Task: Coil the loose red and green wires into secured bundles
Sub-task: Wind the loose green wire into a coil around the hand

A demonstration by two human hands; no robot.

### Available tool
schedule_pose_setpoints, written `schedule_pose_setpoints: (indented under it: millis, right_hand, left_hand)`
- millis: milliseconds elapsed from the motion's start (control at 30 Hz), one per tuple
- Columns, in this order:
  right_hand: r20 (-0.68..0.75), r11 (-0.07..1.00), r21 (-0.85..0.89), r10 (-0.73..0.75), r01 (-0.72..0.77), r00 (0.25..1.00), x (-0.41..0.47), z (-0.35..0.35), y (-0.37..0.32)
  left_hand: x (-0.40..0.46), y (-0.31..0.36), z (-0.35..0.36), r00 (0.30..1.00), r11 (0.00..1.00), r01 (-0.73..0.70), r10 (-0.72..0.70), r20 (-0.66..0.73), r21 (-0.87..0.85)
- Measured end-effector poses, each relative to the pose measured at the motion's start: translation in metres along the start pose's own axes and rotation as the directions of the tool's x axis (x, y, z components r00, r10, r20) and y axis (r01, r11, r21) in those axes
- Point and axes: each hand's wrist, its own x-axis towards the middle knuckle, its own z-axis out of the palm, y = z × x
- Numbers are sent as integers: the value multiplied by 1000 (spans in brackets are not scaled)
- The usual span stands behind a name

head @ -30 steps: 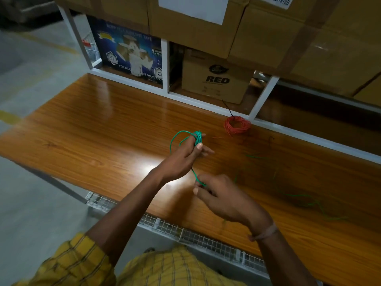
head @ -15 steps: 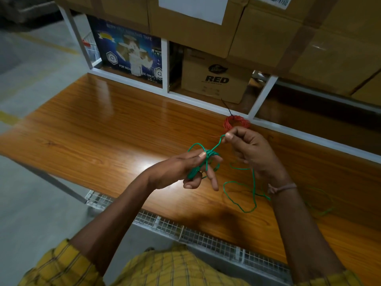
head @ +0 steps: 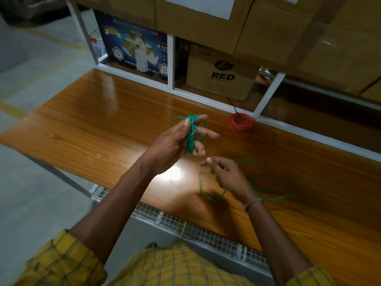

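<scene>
Bench (head: 86, 129), glossy wood, under stacked cardboard boxes (head: 274, 27); left hand (head: 177, 145) wrapped in green wire (head: 190, 135), right hand (head: 226, 176) pinching its loose strand, red coil (head: 241, 122) lying behind.

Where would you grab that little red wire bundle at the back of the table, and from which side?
Judging by how it lies, pinch the near rim of the red wire coil from above. It lies flat on the table with an open centre, so a finger can hook through. A dark tie sticks up at its far edge, against the white shelf frame, leaving that side cramped.
</scene>
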Motion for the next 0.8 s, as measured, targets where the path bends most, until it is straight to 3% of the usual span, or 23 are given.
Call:
schedule_pose_setpoints:
  millis: [167,267,367,433,467,533,600,733,800]
  right_hand:
    - [159,998,-65,34,-24,987,-28,21,-23]
    - [247,995,-90,73,-52,966,-41,19,-40]
    - [326,993,-90,101,-76,940,-47,3,-58]
    - [361,997,-55,76,-61,929,-50,-13,-71]
    - [371,998,-23,55,-51,927,-50,-22,-76]
    - [360,999,42,7,-24,933,-48,-40,-84]
    - [308,996,88,-55,29,950,-43,-57,-88]
    - [130,972,171,-187,163,974,-28,-82,-91]
    - [64,971,126,-214,204,975,-16,-87,-89]
  left_hand:
    - [15,-14,-8,972,993,-33,59,-227,117]
    - [16,-18,-16,964,927,29,74,-257,373]
    - [17,-24,-17,969,755,78,96,-228,651]
    - [16,-29,-21,974,536,118,103,-203,836]
    - [15,-30,-22,976,434,130,102,-192,892]
    - [10,-28,-24,980,320,139,93,-177,937]
    - [5,-22,-25,988,322,127,37,-147,938]
    - [-6,-11,-15,976,592,192,-202,-86,783]
    - [-8,-5,-7,958,654,228,-284,-45,721]
